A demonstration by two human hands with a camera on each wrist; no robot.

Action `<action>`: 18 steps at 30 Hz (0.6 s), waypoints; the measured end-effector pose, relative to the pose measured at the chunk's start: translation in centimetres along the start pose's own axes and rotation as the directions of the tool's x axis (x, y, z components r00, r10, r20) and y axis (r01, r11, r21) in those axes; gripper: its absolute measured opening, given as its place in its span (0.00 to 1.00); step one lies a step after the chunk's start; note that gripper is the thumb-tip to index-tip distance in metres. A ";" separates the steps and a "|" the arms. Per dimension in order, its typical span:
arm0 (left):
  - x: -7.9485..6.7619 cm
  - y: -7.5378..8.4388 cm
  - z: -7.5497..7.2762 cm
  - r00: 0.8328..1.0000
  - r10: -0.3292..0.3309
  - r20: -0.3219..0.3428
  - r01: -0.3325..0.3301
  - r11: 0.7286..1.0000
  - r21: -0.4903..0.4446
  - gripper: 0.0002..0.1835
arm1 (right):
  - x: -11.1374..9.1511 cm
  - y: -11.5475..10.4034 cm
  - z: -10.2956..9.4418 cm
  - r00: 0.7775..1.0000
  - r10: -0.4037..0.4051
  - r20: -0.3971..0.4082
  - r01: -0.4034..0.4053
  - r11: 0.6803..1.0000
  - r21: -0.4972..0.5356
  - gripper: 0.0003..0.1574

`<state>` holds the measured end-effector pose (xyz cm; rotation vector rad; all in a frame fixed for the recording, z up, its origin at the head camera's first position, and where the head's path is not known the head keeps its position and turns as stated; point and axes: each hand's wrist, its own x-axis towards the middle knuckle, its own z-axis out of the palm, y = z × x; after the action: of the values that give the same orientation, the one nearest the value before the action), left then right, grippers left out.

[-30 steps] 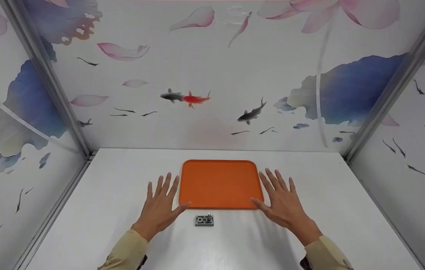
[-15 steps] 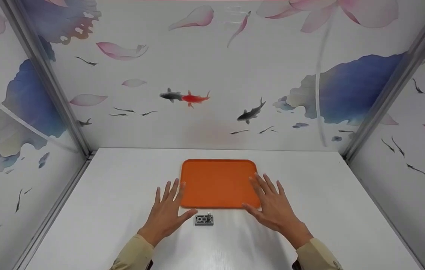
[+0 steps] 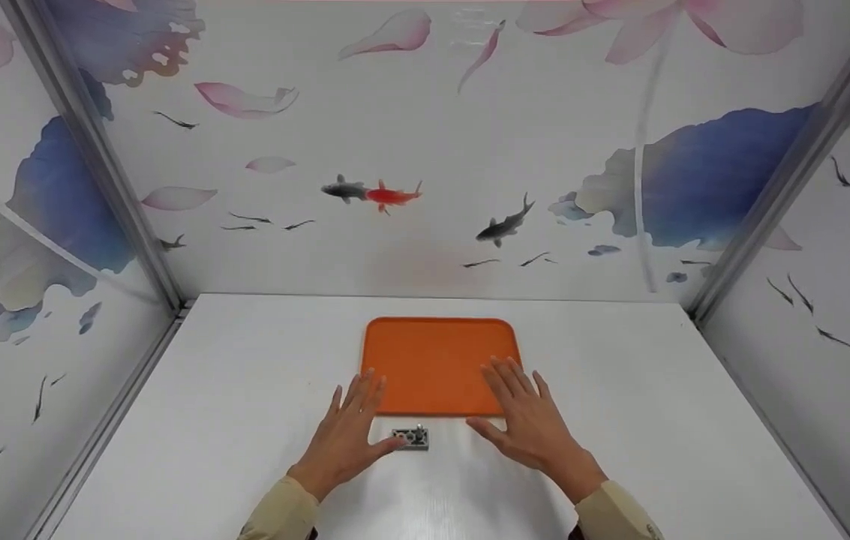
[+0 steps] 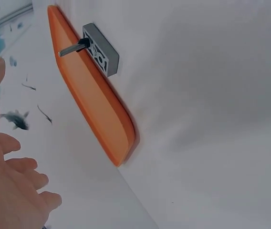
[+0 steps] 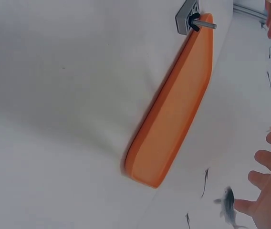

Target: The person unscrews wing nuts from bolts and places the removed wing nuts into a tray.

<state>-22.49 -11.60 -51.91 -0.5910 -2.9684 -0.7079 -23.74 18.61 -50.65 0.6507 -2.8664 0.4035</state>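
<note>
In the head view an orange tray [image 3: 436, 360] lies flat on the white table. Just in front of its near edge sits a small grey block [image 3: 417, 442] with round recesses; the left wrist view shows a threaded bolt [image 4: 71, 49] with a black wing nut [image 4: 83, 43] standing up from the block. My left hand [image 3: 349, 435] hovers with fingers spread, its thumb overlapping the block's left end in the head view. On the other side my right hand [image 3: 533, 431] is also held in the air with straight fingers over the tray's near right corner. Neither hand holds anything.
White panels printed with fish, petals and blue leaves enclose the table [image 3: 259, 352] at the back and both sides. Grey metal posts [image 3: 770, 172] stand at the back corners.
Both hands have moved inward toward each other and slightly nearer the body, fingers still straight. The tray and the block have stayed in place.
</note>
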 end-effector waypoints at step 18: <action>0.0 0.2 2.1 1.000 -0.016 0.013 0.017 0.999 -0.039 0.55 | 0.0 -1.4 1.8 1.000 -0.024 0.004 0.024 0.994 0.103 0.51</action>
<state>-22.36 -10.54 -53.69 -0.5762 -2.9803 -0.7685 -23.32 16.83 -52.03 0.7038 -2.8550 0.5501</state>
